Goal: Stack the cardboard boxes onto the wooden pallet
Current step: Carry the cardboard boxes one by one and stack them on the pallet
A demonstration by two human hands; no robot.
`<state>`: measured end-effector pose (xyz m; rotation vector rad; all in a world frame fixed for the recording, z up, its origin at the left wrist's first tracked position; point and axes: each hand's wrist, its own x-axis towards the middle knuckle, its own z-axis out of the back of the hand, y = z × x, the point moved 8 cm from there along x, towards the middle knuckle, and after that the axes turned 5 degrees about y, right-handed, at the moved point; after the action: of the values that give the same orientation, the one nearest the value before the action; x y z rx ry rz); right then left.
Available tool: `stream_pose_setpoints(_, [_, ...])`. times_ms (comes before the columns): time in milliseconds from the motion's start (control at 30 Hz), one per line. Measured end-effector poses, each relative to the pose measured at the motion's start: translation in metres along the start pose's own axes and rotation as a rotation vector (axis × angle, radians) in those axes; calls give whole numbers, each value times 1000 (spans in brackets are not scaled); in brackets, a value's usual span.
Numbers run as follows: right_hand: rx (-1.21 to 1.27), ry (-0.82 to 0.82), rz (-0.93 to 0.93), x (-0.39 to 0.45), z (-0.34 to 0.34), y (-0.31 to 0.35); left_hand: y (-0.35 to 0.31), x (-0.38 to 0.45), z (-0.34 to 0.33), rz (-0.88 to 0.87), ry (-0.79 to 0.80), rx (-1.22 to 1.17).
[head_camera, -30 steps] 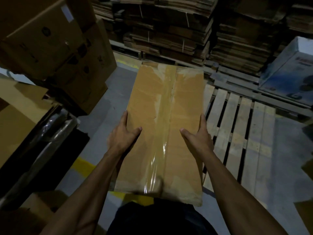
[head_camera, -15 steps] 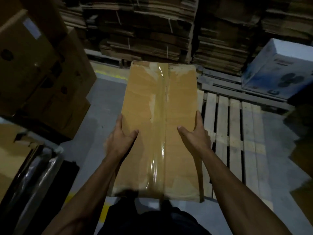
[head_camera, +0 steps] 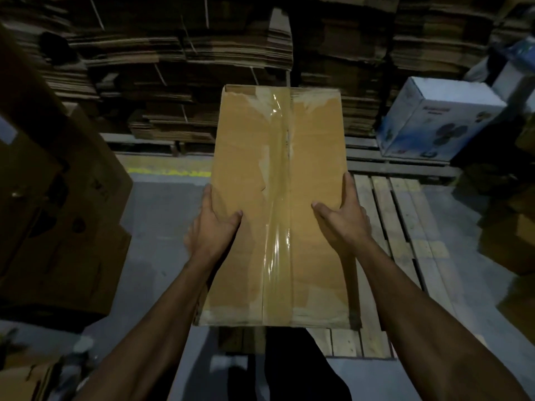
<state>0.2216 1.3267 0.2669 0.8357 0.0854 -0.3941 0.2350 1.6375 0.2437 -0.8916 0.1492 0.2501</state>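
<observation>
A person holds a long brown cardboard box [head_camera: 278, 204] with shiny tape up in the air, above the pale wooden slatted pallet [head_camera: 396, 227]. The left hand [head_camera: 212, 227] and right hand [head_camera: 344, 218] each grasp one side of it.

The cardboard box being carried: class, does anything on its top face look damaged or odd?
Yes. The cardboard box has pale torn patches where its surface paper peeled away beside the clear tape along the centre seam, suggesting it was re-taped.
</observation>
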Motion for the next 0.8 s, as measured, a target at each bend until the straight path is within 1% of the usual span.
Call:
stream_pose_setpoints(167, [11, -20, -1, 44, -9, 1, -11, 47, -13, -29, -9, 17])
stream_pose_setpoints(367, [53, 29, -41, 112, -51, -30, 20, 115, -65, 48, 28, -1])
stream_pose_setpoints(500, [16, 72, -111, 174, -86, -63, 46, 168, -109, 129, 42, 24])
stream_pose_setpoints(667, [-5, 123, -178, 255, -135, -109, 83, 245, -168, 172, 88, 137])
stream_pose_setpoints(800, [1, 132, -194, 311, -174, -148, 113, 302, -217, 166, 139, 142])
